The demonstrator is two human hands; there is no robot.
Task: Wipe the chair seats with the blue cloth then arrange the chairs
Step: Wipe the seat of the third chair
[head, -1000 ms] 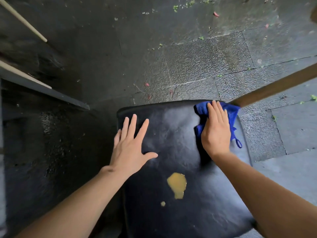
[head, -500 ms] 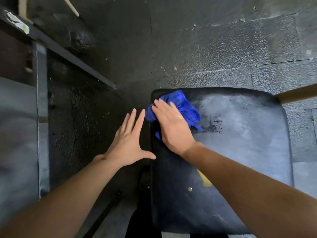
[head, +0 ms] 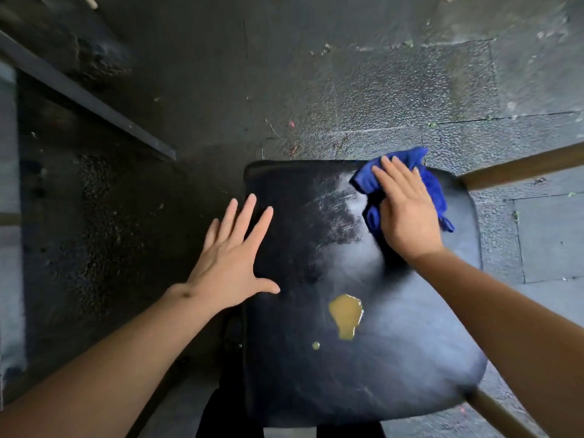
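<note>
While the right hand (head: 407,216) presses flat on the blue cloth (head: 423,181) at the far right corner of the black chair seat (head: 300,374), the left hand (head: 230,263) is spread wide over the seat's left edge. Near the front sits a yellow spill (head: 346,314).

No legible text or labels

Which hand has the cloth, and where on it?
The right hand presses flat on the blue cloth's middle; the left hand holds nothing.
</note>
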